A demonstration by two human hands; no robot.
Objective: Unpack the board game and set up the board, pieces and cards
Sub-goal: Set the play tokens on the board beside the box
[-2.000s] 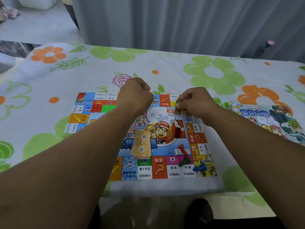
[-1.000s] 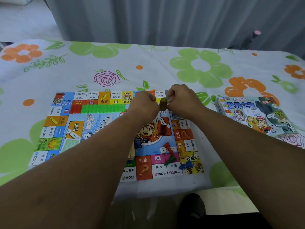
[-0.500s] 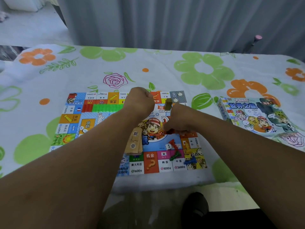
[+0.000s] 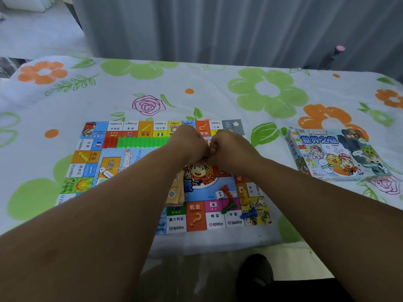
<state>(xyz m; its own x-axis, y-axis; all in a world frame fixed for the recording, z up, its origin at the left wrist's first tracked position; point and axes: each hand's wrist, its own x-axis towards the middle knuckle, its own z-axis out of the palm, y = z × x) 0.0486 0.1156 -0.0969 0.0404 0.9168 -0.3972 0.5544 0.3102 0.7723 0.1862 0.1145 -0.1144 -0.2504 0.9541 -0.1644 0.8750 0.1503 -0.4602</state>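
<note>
The colourful game board [image 4: 91, 171] lies flat on the flowered tablecloth. Above its middle, my left hand [image 4: 189, 147] and my right hand [image 4: 227, 152] are both curled into fists with knuckles touching. The small brown card pack they hold is hidden under the fingers. A row of green houses [image 4: 141, 142] and a few red ones [image 4: 111, 141] lies along the board's far side. A tan card stack [image 4: 175, 192] sits partly under my left forearm. A white die [image 4: 219, 195] and red [image 4: 225, 190], green [image 4: 229, 207], yellow [image 4: 245, 196] and blue [image 4: 248, 213] pawns lie near the front right corner.
The game box [image 4: 333, 155] sits on the tablecloth to the right of the board. The table's front edge [image 4: 218, 245] runs just below the board. A grey curtain [image 4: 239, 29] hangs behind the table, and a dark shoe [image 4: 255, 273] shows on the floor below.
My right hand rose from the board and met my left hand. The brown card pack, visible in my left hand before, is now covered by both fists.
</note>
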